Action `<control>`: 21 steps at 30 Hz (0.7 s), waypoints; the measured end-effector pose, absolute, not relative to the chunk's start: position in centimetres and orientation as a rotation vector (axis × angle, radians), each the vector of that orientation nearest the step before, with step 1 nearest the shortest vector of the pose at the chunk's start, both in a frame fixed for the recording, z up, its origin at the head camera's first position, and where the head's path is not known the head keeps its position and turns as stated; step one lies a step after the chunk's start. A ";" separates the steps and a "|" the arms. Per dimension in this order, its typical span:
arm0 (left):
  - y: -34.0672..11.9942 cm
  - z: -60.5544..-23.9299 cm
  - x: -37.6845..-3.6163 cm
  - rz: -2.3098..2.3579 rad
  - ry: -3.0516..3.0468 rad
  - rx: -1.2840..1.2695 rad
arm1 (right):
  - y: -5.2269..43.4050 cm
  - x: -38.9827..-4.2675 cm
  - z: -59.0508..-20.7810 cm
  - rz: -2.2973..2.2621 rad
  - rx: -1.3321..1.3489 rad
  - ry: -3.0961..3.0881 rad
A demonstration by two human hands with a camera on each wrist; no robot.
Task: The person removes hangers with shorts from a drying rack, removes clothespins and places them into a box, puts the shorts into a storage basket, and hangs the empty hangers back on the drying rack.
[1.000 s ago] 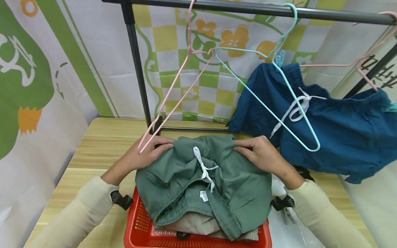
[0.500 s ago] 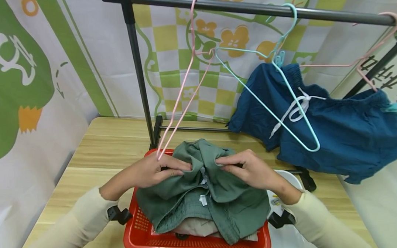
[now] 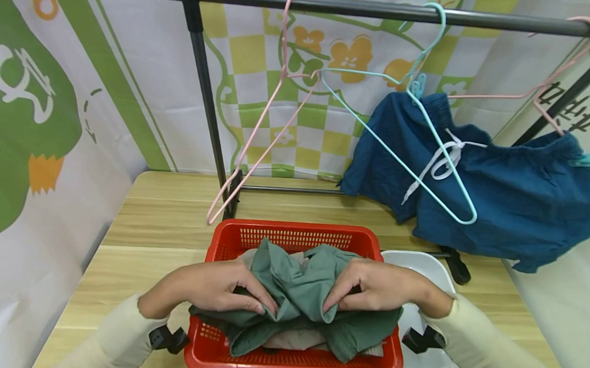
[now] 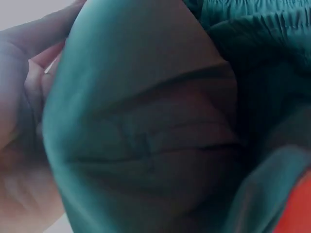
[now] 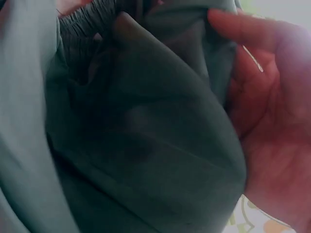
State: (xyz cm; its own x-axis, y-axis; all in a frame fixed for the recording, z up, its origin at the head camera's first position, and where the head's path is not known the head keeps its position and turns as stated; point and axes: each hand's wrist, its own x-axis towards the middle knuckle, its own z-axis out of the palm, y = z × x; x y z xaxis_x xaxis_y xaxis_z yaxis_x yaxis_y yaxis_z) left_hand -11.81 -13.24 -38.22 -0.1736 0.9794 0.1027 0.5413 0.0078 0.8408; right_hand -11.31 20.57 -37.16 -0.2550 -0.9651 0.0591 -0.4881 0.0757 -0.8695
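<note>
Hands: left hand (image 3: 215, 289) and right hand (image 3: 373, 287) both grip green shorts (image 3: 299, 282) | shorts bunched over red basket (image 3: 287, 236)

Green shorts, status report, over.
Left hand and right hand both grip the green shorts, bunched over the red basket. Pink hanger hangs empty above.

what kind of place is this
Probably a staged laundry-sorting setup: a clothes rail with hangers and blue shorts, a red basket of clothes on a wooden table, printed cloth backdrop behind.

A staged laundry corner: a drying rack (image 3: 366, 8) with hangers (image 3: 420, 118), a red basket (image 3: 297, 239) on a wooden bench (image 3: 153, 223), a printed backdrop (image 3: 49, 107).
</note>
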 end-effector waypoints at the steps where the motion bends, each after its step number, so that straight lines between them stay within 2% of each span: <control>1: -13.3 -38.3 -11.8 1.057 1.764 1.555 | 20.6 -11.3 -37.2 -1.092 -1.439 1.799; 14: -14.1 -40.2 -12.3 0.704 2.119 1.404 | 21.2 -11.6 -38.5 -0.675 -1.323 2.131; 21: -13.9 -41.1 -12.9 0.616 2.114 1.409 | 20.5 -12.3 -39.9 -0.514 -1.292 2.180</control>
